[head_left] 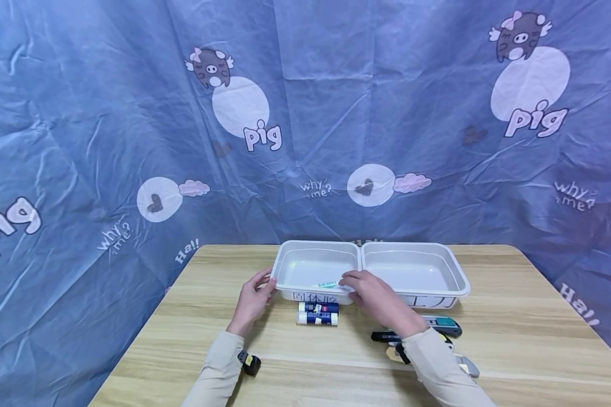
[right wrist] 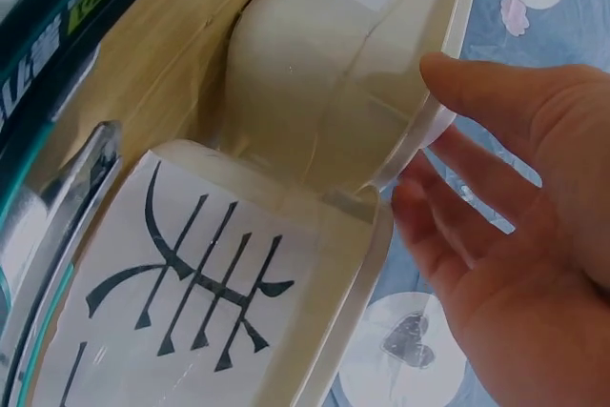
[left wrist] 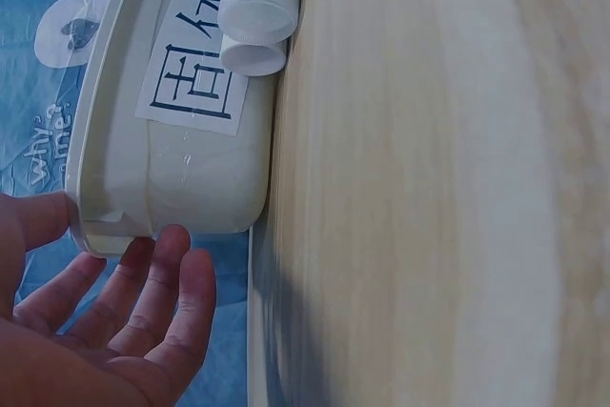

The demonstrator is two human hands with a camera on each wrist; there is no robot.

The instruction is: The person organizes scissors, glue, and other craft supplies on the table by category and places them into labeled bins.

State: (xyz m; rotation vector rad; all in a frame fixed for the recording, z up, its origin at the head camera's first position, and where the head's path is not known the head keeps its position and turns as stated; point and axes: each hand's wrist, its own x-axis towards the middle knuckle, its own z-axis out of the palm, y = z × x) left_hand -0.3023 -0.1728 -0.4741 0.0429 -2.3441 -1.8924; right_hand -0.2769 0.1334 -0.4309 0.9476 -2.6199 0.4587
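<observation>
My left hand (head_left: 252,302) holds the front left corner of a white plastic bin (head_left: 305,265), thumb on the rim and fingers curled below it in the left wrist view. At that bin's front right corner, my right hand (head_left: 379,297) grips the rim between thumb and fingers, as the right wrist view shows. A small green-and-white stick (head_left: 328,285) lies inside, close to the right fingertips. Two blue glue sticks with white caps (head_left: 318,319) lie on the table against the bin's labelled front. A second white bin (head_left: 412,274) stands beside it on the right.
Under and beside the right forearm lie several cutters and tools, among them a teal-and-grey utility knife (head_left: 444,324) and a black-handled one (head_left: 385,337). A blue printed curtain (head_left: 310,141) hangs behind the wooden table (head_left: 305,376). Both bins carry paper labels with printed characters.
</observation>
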